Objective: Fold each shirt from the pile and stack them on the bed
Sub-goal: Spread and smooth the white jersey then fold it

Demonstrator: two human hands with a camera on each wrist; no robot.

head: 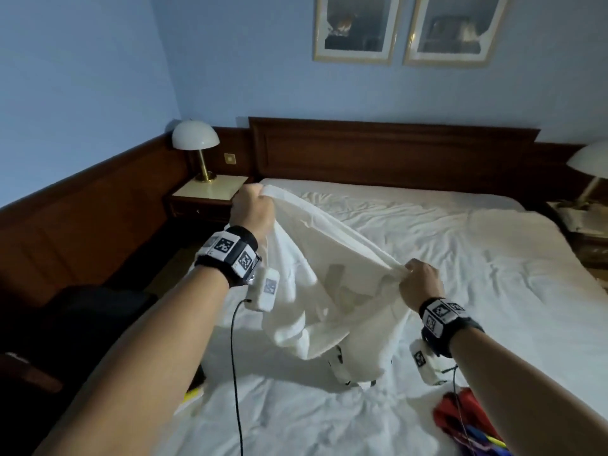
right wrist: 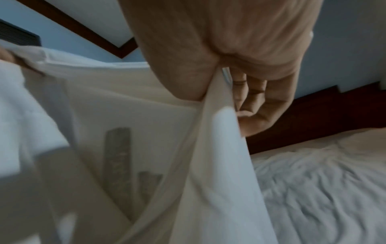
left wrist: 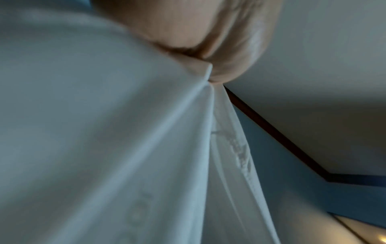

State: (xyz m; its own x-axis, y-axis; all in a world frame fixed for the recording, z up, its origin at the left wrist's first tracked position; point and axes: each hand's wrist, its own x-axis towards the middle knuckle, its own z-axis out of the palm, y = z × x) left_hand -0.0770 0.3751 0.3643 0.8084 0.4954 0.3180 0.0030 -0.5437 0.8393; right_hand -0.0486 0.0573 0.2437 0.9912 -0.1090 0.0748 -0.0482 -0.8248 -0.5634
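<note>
A white shirt (head: 325, 291) with a grey print hangs in the air above the bed (head: 477, 258), stretched between both hands. My left hand (head: 251, 209) grips one upper corner in a fist, raised high at the left. My right hand (head: 419, 281) pinches the other end of the same edge, lower and nearer. The shirt's lower part droops onto the sheet. In the left wrist view the white cloth (left wrist: 104, 132) runs up into my left hand (left wrist: 219, 49). The right wrist view shows my right hand (right wrist: 219, 66) clamped on the shirt's hem (right wrist: 208, 132), with the grey print (right wrist: 117, 156) showing through.
A pile of coloured clothes (head: 460, 419), red and blue, lies at the bed's near right corner. A wooden headboard (head: 391, 153) stands behind. A nightstand with a lamp (head: 195, 149) is at the left, another lamp (head: 592, 166) at the right. A dark chair (head: 82, 324) sits left of the bed.
</note>
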